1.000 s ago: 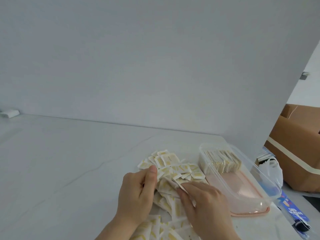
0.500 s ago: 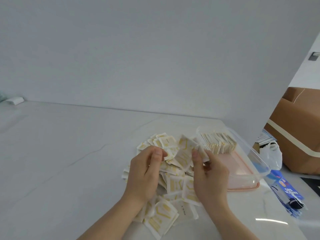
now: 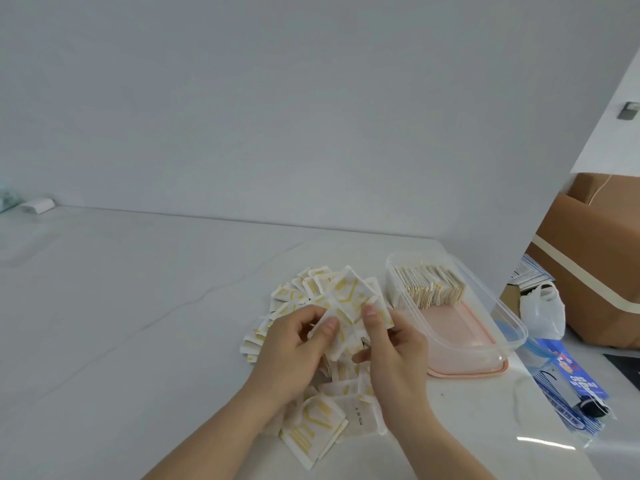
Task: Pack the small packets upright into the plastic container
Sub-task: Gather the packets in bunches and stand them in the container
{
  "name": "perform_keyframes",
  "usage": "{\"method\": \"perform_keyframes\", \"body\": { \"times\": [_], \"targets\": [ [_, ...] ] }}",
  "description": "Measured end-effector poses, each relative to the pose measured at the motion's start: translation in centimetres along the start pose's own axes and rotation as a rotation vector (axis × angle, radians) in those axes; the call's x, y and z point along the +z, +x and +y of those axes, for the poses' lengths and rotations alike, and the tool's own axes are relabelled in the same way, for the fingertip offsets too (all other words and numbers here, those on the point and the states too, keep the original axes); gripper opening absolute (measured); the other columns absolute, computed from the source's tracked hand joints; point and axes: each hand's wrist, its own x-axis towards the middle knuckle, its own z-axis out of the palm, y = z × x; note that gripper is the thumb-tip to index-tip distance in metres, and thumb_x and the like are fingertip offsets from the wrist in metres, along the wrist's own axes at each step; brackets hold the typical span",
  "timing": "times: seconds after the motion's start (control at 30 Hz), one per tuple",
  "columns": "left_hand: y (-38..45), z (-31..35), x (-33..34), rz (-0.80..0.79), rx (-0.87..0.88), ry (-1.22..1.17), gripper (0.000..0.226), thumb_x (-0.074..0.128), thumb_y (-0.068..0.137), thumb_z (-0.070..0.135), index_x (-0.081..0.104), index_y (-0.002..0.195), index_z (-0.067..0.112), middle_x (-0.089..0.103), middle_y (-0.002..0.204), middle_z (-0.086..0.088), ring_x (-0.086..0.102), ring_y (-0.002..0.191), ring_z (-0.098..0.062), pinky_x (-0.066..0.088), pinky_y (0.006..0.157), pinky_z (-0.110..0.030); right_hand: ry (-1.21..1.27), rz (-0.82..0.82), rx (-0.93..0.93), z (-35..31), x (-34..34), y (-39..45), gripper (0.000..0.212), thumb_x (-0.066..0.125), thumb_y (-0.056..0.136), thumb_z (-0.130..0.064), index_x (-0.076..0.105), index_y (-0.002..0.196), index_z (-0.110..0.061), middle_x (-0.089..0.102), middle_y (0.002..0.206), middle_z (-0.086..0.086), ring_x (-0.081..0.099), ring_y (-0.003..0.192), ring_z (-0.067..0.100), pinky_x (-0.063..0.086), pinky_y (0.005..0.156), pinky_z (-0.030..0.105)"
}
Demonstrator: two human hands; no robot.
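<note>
A heap of small white packets with yellow print [image 3: 311,424] lies on the white table. Above the heap, my left hand [image 3: 294,351] and my right hand [image 3: 394,348] together hold a small bunch of packets [image 3: 349,299], thumbs pinching it from the front. To the right stands a clear plastic container [image 3: 498,313] on a pink lid. A row of upright packets [image 3: 429,285] fills its far end; the near part holds nothing.
A brown cardboard box [image 3: 595,271] stands at the right past the table's edge, with a white plastic bag [image 3: 543,313] in front of it. Blue printed wrappers [image 3: 571,389] lie at the table's right edge. A small white object [image 3: 36,205] sits at the far left.
Both hands came up from pressing into the heap and now hold a bunch of packets between them. The camera tilted down a little.
</note>
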Motion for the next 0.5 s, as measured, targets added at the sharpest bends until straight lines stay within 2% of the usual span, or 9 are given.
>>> {"method": "perform_keyframes", "body": {
  "times": [0.07,0.13,0.2,0.3,0.37,0.43,0.5],
  "targets": [
    [0.1,0.0,-0.2,0.043,-0.04,-0.04,0.018,0.062,0.102,0.022,0.075,0.093,0.016,0.076,0.085,-0.005,0.072,0.078,-0.028,0.06,0.073,-0.043,-0.001,0.007,0.001,0.0,-0.1,0.0,0.028,0.063,0.101,-0.027,0.078,0.078,-0.023,0.059,0.062,0.003,0.056,0.059,0.019,0.051,0.05,0.03],
    [0.0,0.3,-0.1,0.083,-0.135,-0.176,0.015,0.059,0.103,0.016,0.074,0.102,0.011,0.078,0.091,-0.007,0.075,0.081,-0.031,0.062,0.07,-0.037,-0.001,0.035,0.022,0.1,-0.2,0.2,0.029,0.064,0.1,-0.029,0.076,0.075,-0.022,0.063,0.062,0.004,0.056,0.056,0.02,0.046,0.047,0.028],
    [0.0,0.3,0.0,0.064,-0.248,-0.301,0.016,0.057,0.104,0.012,0.071,0.11,0.011,0.08,0.098,-0.005,0.077,0.085,-0.029,0.061,0.071,-0.033,0.012,0.041,0.052,0.2,-0.3,0.3,0.027,0.065,0.1,-0.03,0.073,0.076,-0.019,0.065,0.064,0.008,0.055,0.053,0.022,0.043,0.049,0.032],
    [0.1,0.3,-0.1,0.011,-0.342,-0.439,0.021,0.055,0.102,0.013,0.07,0.117,0.014,0.078,0.112,-0.011,0.076,0.097,-0.035,0.059,0.092,-0.048,-0.007,-0.019,0.056,0.7,-0.1,0.0,0.025,0.065,0.1,-0.028,0.072,0.08,-0.016,0.059,0.063,0.007,0.056,0.056,0.018,0.041,0.056,0.033],
    [0.2,0.4,-0.2,-0.008,-0.356,-0.516,0.026,0.055,0.103,0.019,0.069,0.121,0.008,0.075,0.118,-0.017,0.071,0.109,-0.039,0.054,0.101,-0.054,-0.091,-0.061,0.016,0.8,0.2,-0.4,0.028,0.065,0.1,-0.03,0.07,0.077,-0.015,0.055,0.062,0.004,0.054,0.057,0.017,0.041,0.057,0.033],
    [0.1,0.5,0.0,-0.023,-0.372,-0.557,0.031,0.055,0.104,0.026,0.069,0.122,0.004,0.074,0.119,-0.019,0.07,0.113,-0.039,0.053,0.102,-0.055,-0.207,-0.082,-0.082,0.9,0.5,-0.6,0.029,0.065,0.099,-0.031,0.069,0.074,-0.017,0.058,0.066,-0.005,0.054,0.059,0.013,0.044,0.06,0.035],
    [-0.1,0.3,0.1,-0.015,-0.373,-0.566,0.03,0.056,0.105,0.028,0.069,0.122,0.006,0.075,0.117,-0.02,0.072,0.111,-0.039,0.054,0.1,-0.056,-0.338,-0.121,-0.192,1.1,0.6,-0.9,0.031,0.062,0.099,-0.039,0.071,0.074,-0.022,0.064,0.084,-0.01,0.06,0.065,0.012,0.049,0.062,0.036]
  ]
}}
